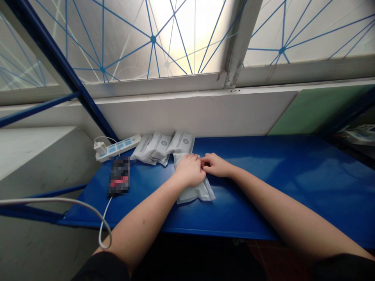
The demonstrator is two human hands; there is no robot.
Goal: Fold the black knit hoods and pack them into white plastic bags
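Observation:
A white packet (195, 192) lies on the blue table (252, 203) in front of me, partly covered by my hands. Across its upper part rests my left hand (190, 170), its fingers close together and pointing away from me; whether it grips the packet is hidden. My right hand (216, 164) is at the packet's upper right edge, fingers curled in and touching my left hand; what they hold, if anything, is too small to make out. Behind and to the left, several white packets with grey print (181, 143) overlap near the wall.
At the back left lies a white power strip (124, 146) with a plugged-in charger (100, 147). A pixelated dark device (119, 177) sits below it, with a white cable (88, 205) running left. Blue metal bars (73, 82) frame the left side.

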